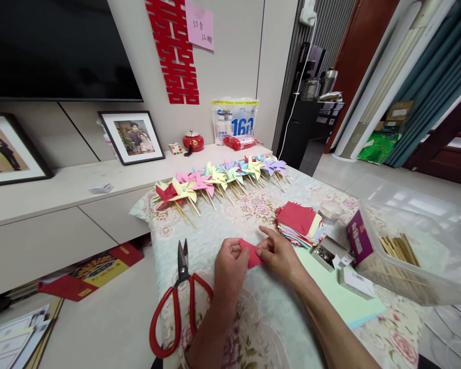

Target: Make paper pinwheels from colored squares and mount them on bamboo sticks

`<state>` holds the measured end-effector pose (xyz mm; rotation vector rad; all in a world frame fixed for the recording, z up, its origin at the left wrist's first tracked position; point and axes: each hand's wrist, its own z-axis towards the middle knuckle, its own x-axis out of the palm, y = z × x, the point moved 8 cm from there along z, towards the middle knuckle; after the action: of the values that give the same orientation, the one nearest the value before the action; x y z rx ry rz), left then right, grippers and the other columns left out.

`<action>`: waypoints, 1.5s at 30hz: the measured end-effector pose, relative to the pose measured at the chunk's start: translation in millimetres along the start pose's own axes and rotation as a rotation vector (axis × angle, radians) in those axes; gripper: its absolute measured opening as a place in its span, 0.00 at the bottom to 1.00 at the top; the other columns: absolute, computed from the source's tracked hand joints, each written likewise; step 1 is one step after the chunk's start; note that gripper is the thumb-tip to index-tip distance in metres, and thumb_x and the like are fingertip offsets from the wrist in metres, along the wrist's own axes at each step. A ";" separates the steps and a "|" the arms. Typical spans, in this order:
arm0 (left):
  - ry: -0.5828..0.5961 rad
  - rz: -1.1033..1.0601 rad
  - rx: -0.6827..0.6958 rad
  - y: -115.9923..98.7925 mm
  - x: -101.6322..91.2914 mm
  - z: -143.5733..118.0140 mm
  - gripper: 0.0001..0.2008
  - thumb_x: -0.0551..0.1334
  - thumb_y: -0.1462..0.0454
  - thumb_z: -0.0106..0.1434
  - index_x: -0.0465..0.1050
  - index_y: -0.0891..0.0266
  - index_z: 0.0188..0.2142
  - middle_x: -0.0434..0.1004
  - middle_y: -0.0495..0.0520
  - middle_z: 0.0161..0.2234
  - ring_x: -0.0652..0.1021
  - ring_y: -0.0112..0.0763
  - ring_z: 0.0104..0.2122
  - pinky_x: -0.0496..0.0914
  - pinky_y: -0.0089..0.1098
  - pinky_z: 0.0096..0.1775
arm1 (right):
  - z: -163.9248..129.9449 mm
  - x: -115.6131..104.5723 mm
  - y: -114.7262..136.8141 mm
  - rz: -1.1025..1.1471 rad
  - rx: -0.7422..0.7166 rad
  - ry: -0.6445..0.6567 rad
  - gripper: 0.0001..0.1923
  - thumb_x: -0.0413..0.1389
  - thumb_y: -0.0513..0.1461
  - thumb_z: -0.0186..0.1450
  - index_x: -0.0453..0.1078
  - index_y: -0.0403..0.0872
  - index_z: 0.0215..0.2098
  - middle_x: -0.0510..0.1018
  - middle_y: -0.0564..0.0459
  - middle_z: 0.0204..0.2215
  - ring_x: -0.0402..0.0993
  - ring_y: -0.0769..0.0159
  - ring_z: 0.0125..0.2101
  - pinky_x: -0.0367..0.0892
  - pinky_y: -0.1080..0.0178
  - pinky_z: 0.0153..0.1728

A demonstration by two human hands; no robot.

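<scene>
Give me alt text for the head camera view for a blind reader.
A person's left hand and right hand hold red paper over a floral tablecloth. Red-handled scissors lie left, with stacked colored paper and a clear box of sticks on the right. Paper pinwheels lie in a row beyond.

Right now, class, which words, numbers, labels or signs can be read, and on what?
"160": plastic bag.
"35" and "32": pink note; characters after each unclear.
"囍", repeated: red paper cutout.
Too small or blurred: bag's smaller print, purple label, white box, red-and-yellow packaging.
</scene>
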<state>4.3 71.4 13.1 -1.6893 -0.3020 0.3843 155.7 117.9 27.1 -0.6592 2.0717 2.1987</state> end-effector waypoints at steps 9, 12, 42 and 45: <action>-0.110 0.720 0.398 -19.9 -7.6 -10.0 0.11 0.62 0.71 0.58 0.71 0.61 0.42 0.72 0.58 0.42 0.73 0.44 0.44 0.69 0.42 0.49 | -7.1 18.2 24.5 -0.685 -0.150 0.080 0.29 0.54 0.31 0.64 0.64 0.40 0.64 0.79 0.39 0.48 0.72 0.53 0.49 0.65 0.58 0.51; -0.048 0.833 0.383 -16.1 -3.0 -10.0 0.10 0.64 0.70 0.59 0.72 0.61 0.41 0.72 0.58 0.42 0.72 0.46 0.45 0.68 0.43 0.49 | -8.1 16.9 29.5 -0.789 -0.155 0.061 0.25 0.55 0.31 0.65 0.68 0.40 0.61 0.77 0.38 0.49 0.68 0.51 0.51 0.63 0.56 0.52; 0.032 0.917 0.339 -11.3 -2.3 -5.2 0.15 0.66 0.67 0.57 0.73 0.61 0.45 0.72 0.59 0.46 0.71 0.46 0.46 0.66 0.41 0.50 | -6.0 8.5 9.4 -0.621 -0.041 0.065 0.26 0.59 0.32 0.60 0.72 0.43 0.57 0.77 0.42 0.48 0.68 0.53 0.50 0.62 0.59 0.50; 0.034 0.929 0.335 -11.9 -2.4 -6.4 0.15 0.66 0.67 0.57 0.73 0.60 0.45 0.72 0.58 0.47 0.71 0.46 0.46 0.65 0.41 0.50 | -6.1 7.4 9.9 -0.629 -0.043 0.061 0.26 0.59 0.32 0.59 0.73 0.44 0.56 0.77 0.43 0.48 0.68 0.54 0.49 0.62 0.59 0.50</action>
<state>5.0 66.4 25.9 -1.4109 0.5800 1.0203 147.4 109.1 33.9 -1.1934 1.5400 1.8697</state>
